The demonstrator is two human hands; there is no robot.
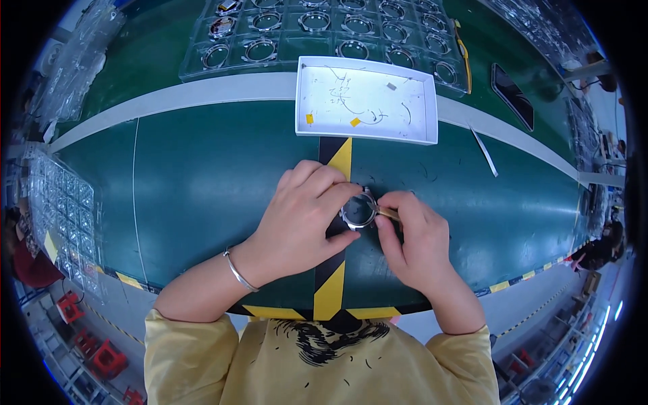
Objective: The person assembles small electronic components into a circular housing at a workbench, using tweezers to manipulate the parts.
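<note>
Silver metal is framed between two bare hands at a green table [202, 175] in the head view, where a round watch case [346, 220] is gripped at its left rim by the fingers of the left hand [304, 219]. At its right edge, a slim brownish tool [389, 212] is pinched between thumb and fingers of the right hand [424, 236]; whether the case is touched by its tip cannot be told. Beyond the fingers, scraps are held in a white box [368, 134], backed by a clear tray [305, 48] of similar cases. To the fingers' far right, white tweezers [484, 152] and a dark phone [512, 96] are seen.
</note>
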